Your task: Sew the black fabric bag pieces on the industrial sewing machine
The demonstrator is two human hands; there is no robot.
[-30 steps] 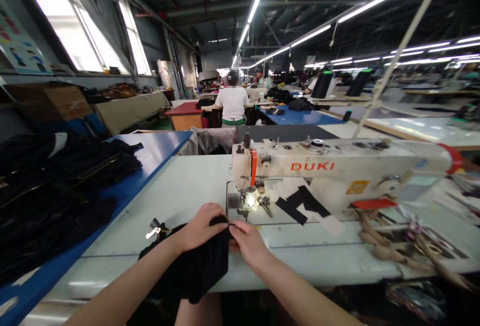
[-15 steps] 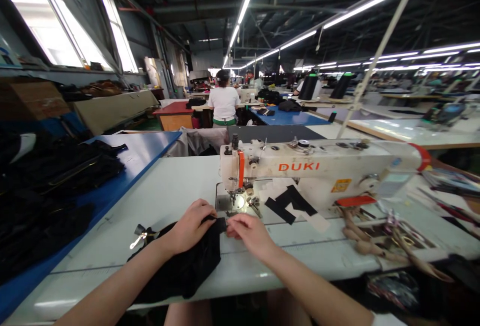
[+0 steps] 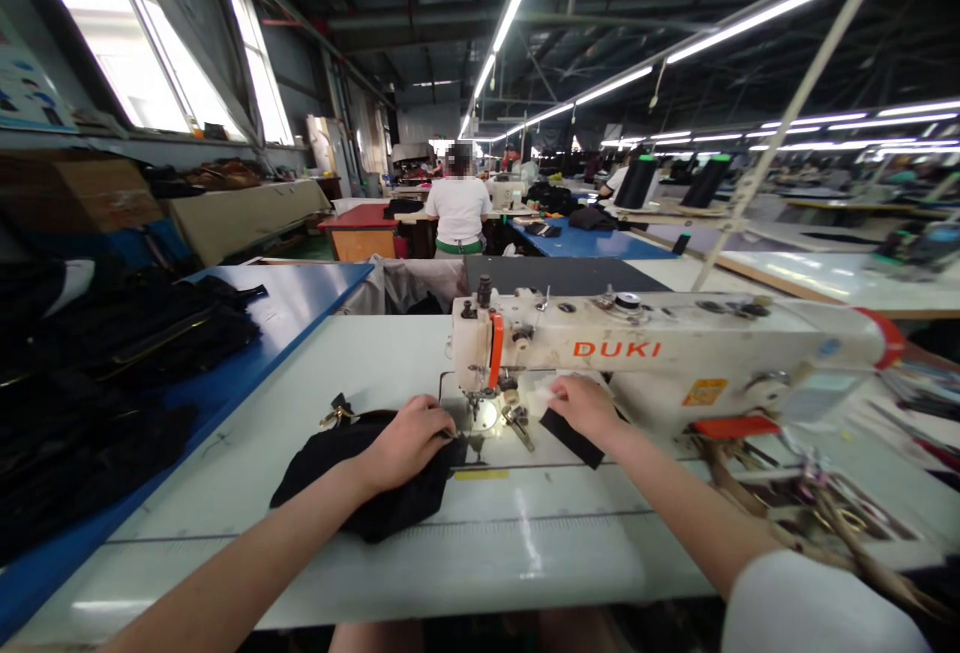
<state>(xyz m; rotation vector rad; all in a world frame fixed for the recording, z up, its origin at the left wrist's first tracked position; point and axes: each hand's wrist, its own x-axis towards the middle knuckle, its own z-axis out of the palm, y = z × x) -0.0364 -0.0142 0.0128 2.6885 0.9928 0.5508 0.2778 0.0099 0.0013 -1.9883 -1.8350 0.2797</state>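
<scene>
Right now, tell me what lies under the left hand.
Black fabric lies under the left hand, on the pale sewing tabletop. The fabric directly beneath the palm is covered, and so is the tabletop below the fabric.

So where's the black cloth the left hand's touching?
In the head view, the black cloth lies left of centre on the tabletop, partly under the left hand, nearer and further left than the sewing machine.
</scene>
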